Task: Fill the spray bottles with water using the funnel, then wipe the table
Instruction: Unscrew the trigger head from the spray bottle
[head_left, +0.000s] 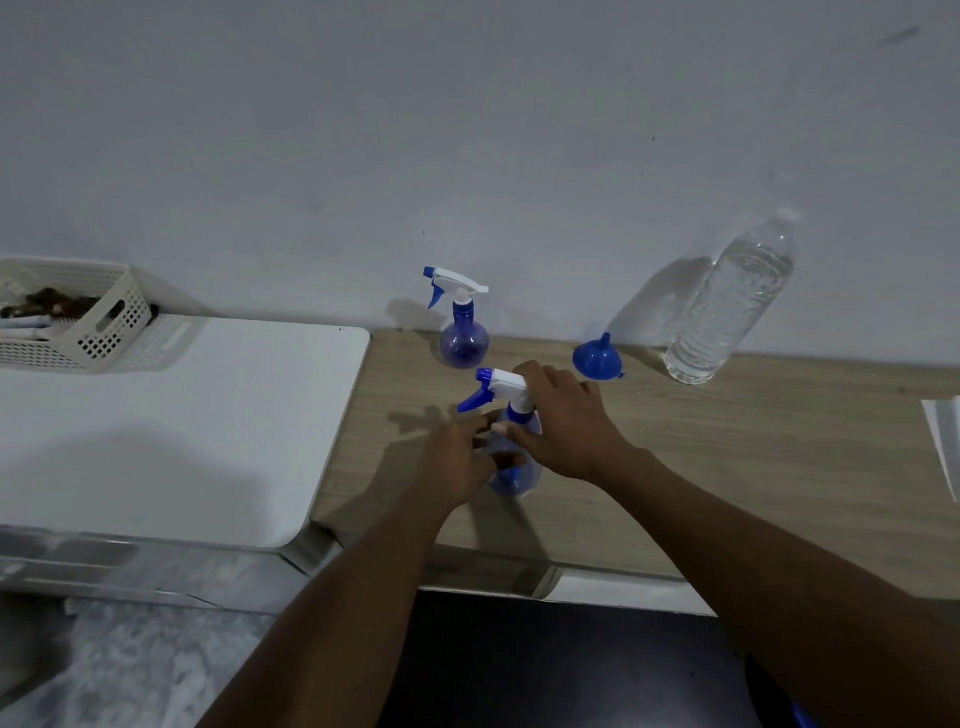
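A blue spray bottle (519, 480) with a white and blue trigger head stands near the middle of the wooden table (727, 457). My left hand (460, 460) holds its round body from the left. My right hand (566, 423) grips the neck and trigger head from the right. A second blue spray bottle (464, 338) stands upright behind it, by the wall. A blue funnel (596, 358) lies mouth down, spout up, to the right of that bottle. A clear water bottle (727, 306), capped and nearly full, stands at the back right.
A white table (182, 415) adjoins the wooden one on the left, bearing a white perforated basket (98, 332) with dark contents. A white cloth or paper (945, 436) lies at the right edge. A dark seat shows below the table's front edge.
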